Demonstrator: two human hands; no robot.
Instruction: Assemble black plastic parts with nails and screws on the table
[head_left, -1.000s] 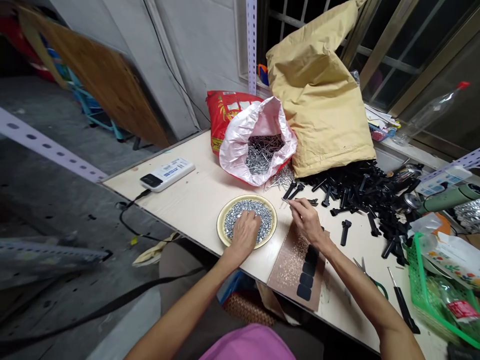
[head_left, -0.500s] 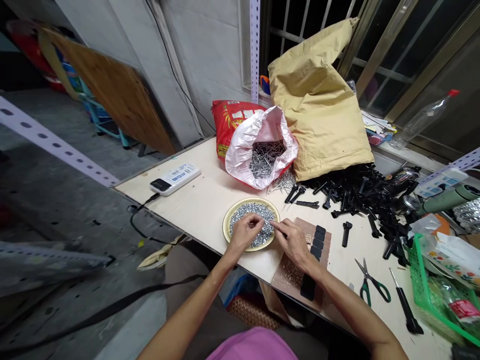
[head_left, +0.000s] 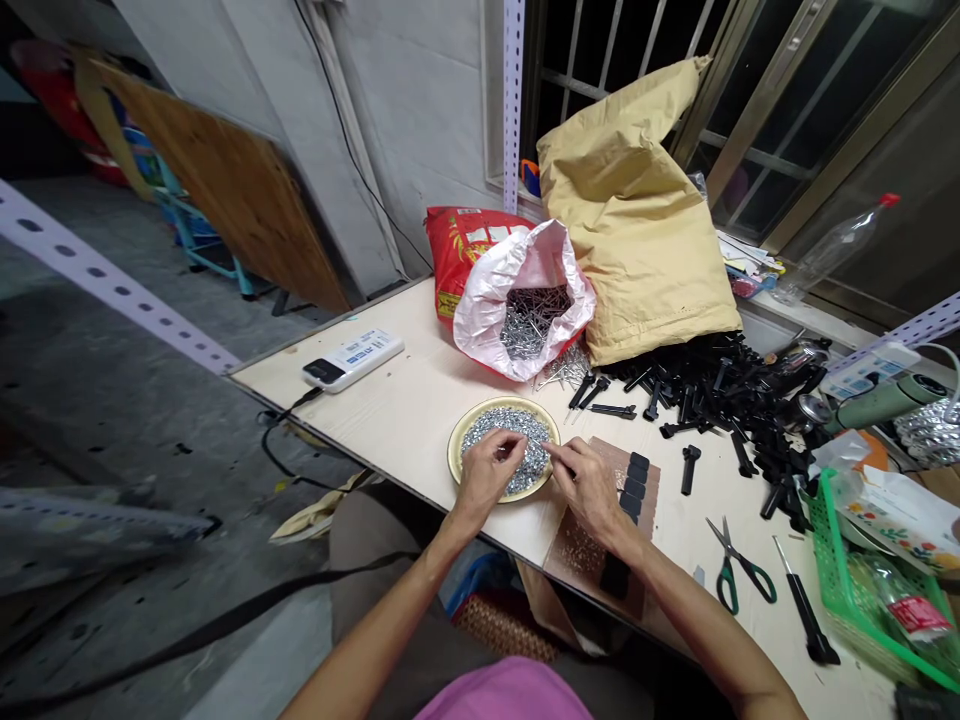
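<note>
Over a pale yellow dish [head_left: 452, 462] full of small shiny metal pieces [head_left: 517, 420], my left hand [head_left: 486, 472] is closed in a pinch. Its fingertips are above the pieces, and anything between them is too small to make out. My right hand [head_left: 589, 485] is closed too, thumb and forefinger pressed together at the dish's right rim and pointing toward the left hand. What it grips, if anything, I cannot make out. Beneath the right hand lies a brown board [head_left: 574, 545] with several black pads [head_left: 634, 488] in a row and pale crumbs.
Behind the dish, a red bag [head_left: 466, 262] holds loose metal pins [head_left: 529, 325]. A tan sack [head_left: 637, 230] leans beside a heap of black plastic parts [head_left: 720, 390]. Scissors [head_left: 739, 565], a black-handled pick [head_left: 806, 605] and a green basket [head_left: 832, 540] are at right; a white device [head_left: 352, 358] is at left.
The fingertips of my two hands are slightly farther apart, the right having drawn a little to the right. The view has shifted a little; other things look unmoved.
</note>
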